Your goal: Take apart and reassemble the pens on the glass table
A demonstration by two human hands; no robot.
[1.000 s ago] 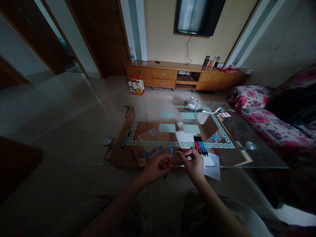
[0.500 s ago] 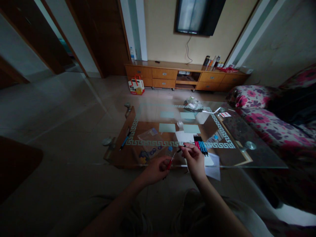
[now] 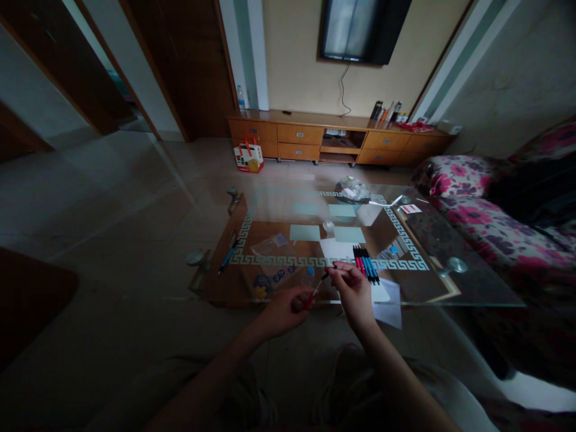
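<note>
My left hand [image 3: 288, 309] is closed around a red pen barrel [image 3: 309, 301], from whose upper end a thin light refill sticks out. My right hand [image 3: 353, 288] pinches a small black pen part [image 3: 326, 275], which meets or nearly meets the tip of that refill. Both hands are above the near edge of the glass table [image 3: 486, 294]. Just beyond my right hand, a row of several red, blue and black pens [image 3: 366, 264] lies side by side. A single blue and black pen [image 3: 228, 257] rests at the table's left side.
A clear plastic bag [image 3: 270, 245] lies left of centre. White paper [image 3: 387, 306] reaches past the table's near edge. A crumpled plastic bag [image 3: 352, 189] sits at the far side, with a red and white card [image 3: 410, 209] to its right. The flowered sofa [image 3: 477, 222] borders the right.
The black part in my right hand has come down closer to the red barrel, closing the small gap at the refill's tip. My left hand has barely moved.
</note>
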